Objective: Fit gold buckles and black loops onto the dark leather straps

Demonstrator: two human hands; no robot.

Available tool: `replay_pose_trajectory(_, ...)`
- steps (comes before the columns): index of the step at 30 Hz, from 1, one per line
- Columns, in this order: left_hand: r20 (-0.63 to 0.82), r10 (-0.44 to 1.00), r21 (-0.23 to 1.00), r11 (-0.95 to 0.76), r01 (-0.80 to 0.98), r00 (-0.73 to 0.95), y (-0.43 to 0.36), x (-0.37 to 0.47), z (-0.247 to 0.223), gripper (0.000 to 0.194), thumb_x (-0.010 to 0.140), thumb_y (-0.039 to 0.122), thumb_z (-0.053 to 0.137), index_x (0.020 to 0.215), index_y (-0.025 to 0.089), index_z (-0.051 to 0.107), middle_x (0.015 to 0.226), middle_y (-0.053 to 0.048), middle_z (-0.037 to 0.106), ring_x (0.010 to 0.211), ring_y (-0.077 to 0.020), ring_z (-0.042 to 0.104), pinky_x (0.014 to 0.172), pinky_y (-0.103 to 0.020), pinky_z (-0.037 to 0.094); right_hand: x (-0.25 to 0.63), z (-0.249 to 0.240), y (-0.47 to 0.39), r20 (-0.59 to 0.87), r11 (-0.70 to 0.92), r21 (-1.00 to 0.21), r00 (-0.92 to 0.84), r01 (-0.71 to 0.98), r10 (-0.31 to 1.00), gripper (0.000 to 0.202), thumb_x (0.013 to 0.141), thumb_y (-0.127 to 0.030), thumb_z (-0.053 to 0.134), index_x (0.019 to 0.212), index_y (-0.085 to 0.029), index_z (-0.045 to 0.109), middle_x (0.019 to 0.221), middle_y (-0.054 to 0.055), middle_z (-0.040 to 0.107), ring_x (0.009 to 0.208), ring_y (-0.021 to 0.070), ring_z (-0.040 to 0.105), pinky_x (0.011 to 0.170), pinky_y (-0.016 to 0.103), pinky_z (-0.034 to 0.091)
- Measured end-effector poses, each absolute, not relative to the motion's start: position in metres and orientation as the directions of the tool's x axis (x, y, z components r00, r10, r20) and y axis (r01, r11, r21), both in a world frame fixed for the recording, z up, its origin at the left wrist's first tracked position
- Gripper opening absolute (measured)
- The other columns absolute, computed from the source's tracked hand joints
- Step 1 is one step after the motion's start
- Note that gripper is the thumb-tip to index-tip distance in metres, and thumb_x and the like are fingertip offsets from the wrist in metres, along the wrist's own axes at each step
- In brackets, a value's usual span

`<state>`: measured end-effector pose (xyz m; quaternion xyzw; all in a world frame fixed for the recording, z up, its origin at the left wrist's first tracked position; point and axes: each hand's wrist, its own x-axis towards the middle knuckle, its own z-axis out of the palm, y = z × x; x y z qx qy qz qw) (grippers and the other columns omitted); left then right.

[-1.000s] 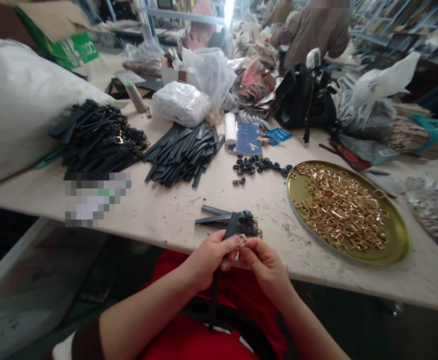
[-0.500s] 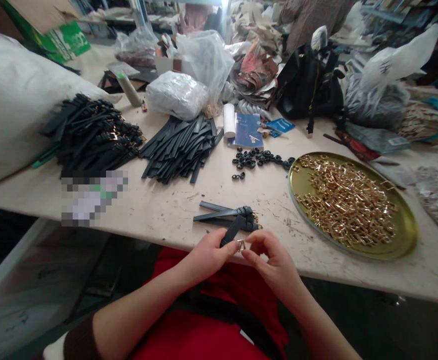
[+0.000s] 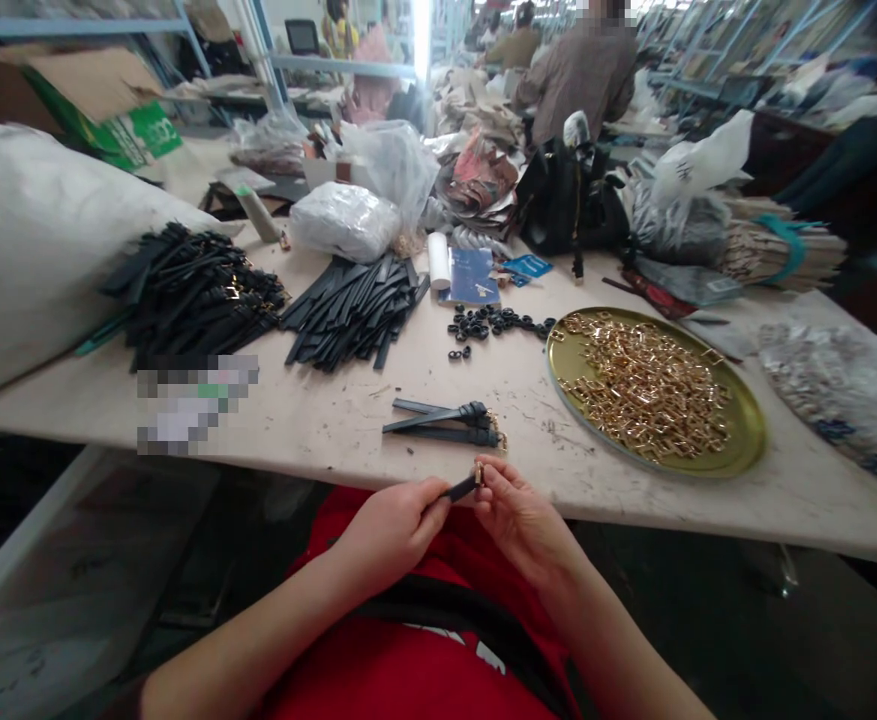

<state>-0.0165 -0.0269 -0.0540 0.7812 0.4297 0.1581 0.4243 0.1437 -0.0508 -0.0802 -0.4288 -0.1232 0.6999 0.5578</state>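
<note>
Between thumb and fingers, my left hand (image 3: 404,520) pinches a short black strap (image 3: 459,489) at the table's front edge. A gold buckle (image 3: 478,474) sits at the strap's right end, and the fingers of my right hand (image 3: 509,505) are closed on it. Just beyond my hands lie several black straps with gold buckles (image 3: 445,422), bunched together. To the right, a round gold tray (image 3: 751,440) bears a heap of loose gold buckles (image 3: 648,385). Small black loops (image 3: 494,322) are scattered behind the bunched straps.
Plain black straps (image 3: 355,312) are piled at centre left, beside a heap of buckled straps (image 3: 190,290). A big white sack (image 3: 48,230) borders the left side. Farther back stand a plastic-wrapped bundle (image 3: 344,220), a white roll (image 3: 439,262) and a black bag (image 3: 569,200). A person (image 3: 580,75) is beyond the table.
The view has tilted up. The strap in my left hand is turned lower and more level, and my right fingers have closed onto the buckle at its end.
</note>
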Motion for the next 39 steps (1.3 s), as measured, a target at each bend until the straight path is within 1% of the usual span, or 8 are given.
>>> replay_pose_trajectory(3, -0.082, 0.806, 0.803, -0.295, 0.518, 0.586, -0.033, -0.012, -0.050, 0.025, 0.087, 0.030, 0.034, 0.073, 0.019, 0.052, 0.069, -0.001, 0.056, 0.062, -0.0135, 0.048, 0.056, -0.023, 0.030, 0.133, -0.083, -0.062, -0.390, -0.318, -0.728, -0.015, -0.607, 0.921, 0.023, 0.062, -0.033, 0.074, 0.074, -0.019, 0.061, 0.062, -0.005, 0.056, 0.049, 0.0047, 0.046, 0.047, 0.017, 0.041)
replay_pose_trajectory(8, -0.188, 0.808, 0.897, -0.090, 0.432, 0.558, -0.039, -0.008, -0.044, 0.007, 0.078, 0.022, 0.043, 0.079, 0.017, 0.048, 0.067, 0.003, 0.051, 0.062, -0.0116, 0.046, 0.053, -0.021, 0.031, 0.123, -0.076, -0.078, -0.217, -0.162, -0.911, 0.106, -0.379, 0.970, 0.023, 0.063, -0.033, 0.073, 0.071, -0.018, 0.059, 0.062, -0.003, 0.059, 0.056, 0.0090, 0.050, 0.054, 0.021, 0.041)
replay_pose_trajectory(17, -0.347, 0.730, 0.938, 0.265, 0.224, 0.589, -0.035, -0.011, -0.063, 0.016, 0.081, 0.033, 0.042, 0.078, 0.017, 0.042, 0.060, 0.004, 0.054, 0.041, -0.0054, 0.037, 0.040, -0.018, 0.028, 0.124, -0.082, -0.073, -0.273, -0.255, -0.843, -0.032, -0.473, 0.961, 0.018, 0.073, -0.035, 0.064, 0.079, -0.019, 0.056, 0.060, -0.005, 0.055, 0.051, 0.0083, 0.049, 0.052, 0.022, 0.041)
replay_pose_trajectory(26, -0.344, 0.782, 0.926, 0.190, 0.327, 0.520, -0.022, -0.007, -0.073, 0.019, 0.081, 0.034, 0.043, 0.074, 0.017, 0.047, 0.055, 0.007, 0.051, 0.045, -0.0066, 0.040, 0.047, -0.019, 0.031, 0.128, -0.086, -0.059, -0.368, -0.342, -0.759, -0.069, -0.554, 0.927, 0.016, 0.075, -0.031, 0.060, 0.081, -0.018, 0.055, 0.065, -0.003, 0.058, 0.055, 0.0096, 0.052, 0.056, 0.024, 0.046)
replay_pose_trajectory(29, -0.328, 0.801, 0.928, 0.174, 0.329, 0.502, -0.021, -0.005, -0.077, 0.021, 0.083, 0.034, 0.041, 0.071, 0.018, 0.046, 0.055, 0.007, 0.049, 0.048, -0.0071, 0.040, 0.049, -0.020, 0.031, 0.131, -0.091, -0.057, -0.359, -0.333, -0.848, -0.017, -0.413, 0.933, 0.019, 0.076, -0.036, 0.059, 0.084, -0.018, 0.054, 0.073, -0.001, 0.060, 0.063, 0.0121, 0.055, 0.062, 0.026, 0.046)
replay_pose_trajectory(32, -0.325, 0.800, 0.927, 0.165, 0.335, 0.504, -0.020, -0.004, -0.078, 0.022, 0.085, 0.032, 0.037, 0.070, 0.018, 0.044, 0.056, 0.006, 0.047, 0.049, -0.0077, 0.040, 0.050, -0.020, 0.031, 0.135, -0.094, -0.057, -0.273, -0.262, -0.956, 0.074, -0.131, 0.959, 0.020, 0.074, -0.035, 0.062, 0.081, -0.018, 0.055, 0.073, 0.000, 0.059, 0.067, 0.0139, 0.054, 0.064, 0.026, 0.045)
replay_pose_trajectory(35, -0.287, 0.811, 0.918, 0.081, 0.389, 0.510, -0.018, -0.002, -0.075, 0.023, 0.086, 0.033, 0.035, 0.071, 0.018, 0.044, 0.059, 0.005, 0.048, 0.054, -0.0090, 0.042, 0.051, -0.021, 0.030, 0.139, -0.092, -0.055, -0.208, -0.210, -0.978, 0.128, -0.003, 0.970, 0.019, 0.071, -0.033, 0.065, 0.078, -0.018, 0.056, 0.072, 0.000, 0.059, 0.067, 0.0138, 0.054, 0.063, 0.025, 0.044)
replay_pose_trajectory(39, -0.304, 0.799, 0.910, 0.081, 0.408, 0.518, -0.014, 0.000, -0.068, 0.018, 0.084, 0.033, 0.041, 0.076, 0.018, 0.046, 0.061, 0.005, 0.049, 0.054, -0.0086, 0.041, 0.050, -0.020, 0.029, 0.147, -0.089, -0.047, -0.389, -0.385, -0.880, -0.042, -0.277, 0.920, 0.021, 0.071, -0.035, 0.066, 0.081, -0.018, 0.058, 0.076, 0.001, 0.062, 0.070, 0.0150, 0.057, 0.068, 0.028, 0.046)
